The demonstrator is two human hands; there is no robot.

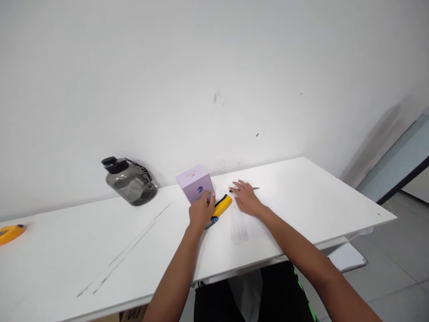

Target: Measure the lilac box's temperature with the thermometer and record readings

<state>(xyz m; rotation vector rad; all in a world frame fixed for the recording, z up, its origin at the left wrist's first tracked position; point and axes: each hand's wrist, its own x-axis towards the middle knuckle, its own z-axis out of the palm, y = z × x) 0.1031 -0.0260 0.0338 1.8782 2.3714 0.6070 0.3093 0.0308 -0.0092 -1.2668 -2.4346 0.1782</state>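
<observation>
A light purple box (197, 185) with a small dark logo stands near the back edge of the white table. At its lower right corner my left hand (200, 211) is closed, the bent fingers and thumb against the box; part of the grip is hidden. Just right of that hand lies a curved yellow and black tool (224, 205), with a dark object with a blue end (212, 222) below it. My right hand (247, 198) rests palm down with fingers spread. A thin dark pen-like object (256, 188) sticks out beside it.
A grey see-through bottle (132, 183) with a black cap leans in view near the wall. An orange-yellow object (11, 233) is cut off at the far left. Faint clear material (239, 231) lies before my hands. The table (335, 201) ends at the right.
</observation>
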